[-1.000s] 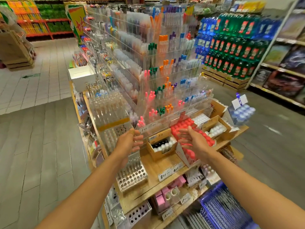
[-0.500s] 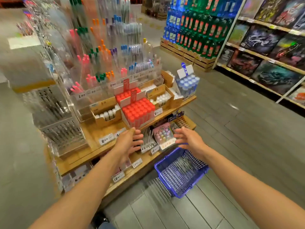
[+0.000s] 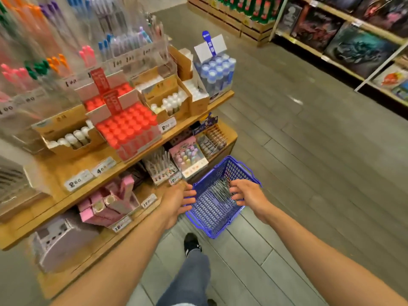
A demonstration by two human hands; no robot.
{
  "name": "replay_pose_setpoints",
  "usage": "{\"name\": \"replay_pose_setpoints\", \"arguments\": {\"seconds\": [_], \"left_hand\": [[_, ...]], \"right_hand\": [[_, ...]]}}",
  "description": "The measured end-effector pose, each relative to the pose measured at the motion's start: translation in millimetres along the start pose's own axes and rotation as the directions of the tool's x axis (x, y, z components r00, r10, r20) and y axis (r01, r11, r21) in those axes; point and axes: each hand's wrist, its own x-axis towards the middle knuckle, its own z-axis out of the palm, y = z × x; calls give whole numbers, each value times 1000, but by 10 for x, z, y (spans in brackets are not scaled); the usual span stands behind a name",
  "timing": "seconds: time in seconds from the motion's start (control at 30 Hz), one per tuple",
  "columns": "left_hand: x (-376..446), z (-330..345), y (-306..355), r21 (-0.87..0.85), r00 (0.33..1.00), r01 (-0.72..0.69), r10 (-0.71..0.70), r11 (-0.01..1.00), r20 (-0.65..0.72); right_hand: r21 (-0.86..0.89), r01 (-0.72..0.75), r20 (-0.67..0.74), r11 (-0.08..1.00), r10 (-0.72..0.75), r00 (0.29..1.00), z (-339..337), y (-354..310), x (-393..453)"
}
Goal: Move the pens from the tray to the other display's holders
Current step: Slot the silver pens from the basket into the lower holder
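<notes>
Blurred pens (image 3: pixel 219 189) in basket (image 3: pixel 207 226)

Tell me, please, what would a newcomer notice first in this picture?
The blue basket on the floor, with thin pens inside and both hands reaching over it. Next, the block of red caps on the wooden shelf to the left.

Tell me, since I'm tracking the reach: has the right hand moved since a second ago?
Yes. The right hand went from the red-capped box on the shelf down to the blue basket on the floor.
</notes>
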Motion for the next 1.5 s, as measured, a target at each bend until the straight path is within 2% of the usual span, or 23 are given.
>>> {"name": "replay_pose_setpoints", "arguments": {"seconds": [0.23, 0.47, 0.7, 0.87, 1.1, 1.23, 1.4, 1.5], "left_hand": [[1236, 505, -184, 52, 990, 135, -137, 989, 31], [2603, 803, -963, 28, 971, 238, -238, 971, 15], [4067, 1039, -2013, -55, 961, 276, -277, 959, -7], [5053, 1184, -2615, -118, 966, 256, -258, 959, -5], [5910, 1199, -3153, -217, 977, 203, -212, 955, -20], [6054, 1165, -3212, -239, 983, 164, -179, 957, -43], [5969, 1125, -3216, -245, 984, 163, -176, 956, -29], [5925, 1072, -3274, -264, 978, 165, -193, 950, -85]], "right_hand": [[-9, -68, -47, 998, 68, 997, -119, 577, 1079], [-131, -158, -78, 979, 149, 986, -103, 1562, 2318], [-412, -162, -52, 897, 154, 987, 57, 2948, 3824], [-647, -117, -44, 753, 116, 992, 297, 3821, 4783], [-842, -60, -6, 536, 102, 995, 530, 4551, 5675], [-928, -13, 23, 373, 94, 995, 608, 4754, 5889], [-970, 5, 35, 244, 119, 992, 651, 4783, 5896], [-978, 11, 39, 209, 129, 991, 671, 4775, 5904]]}}
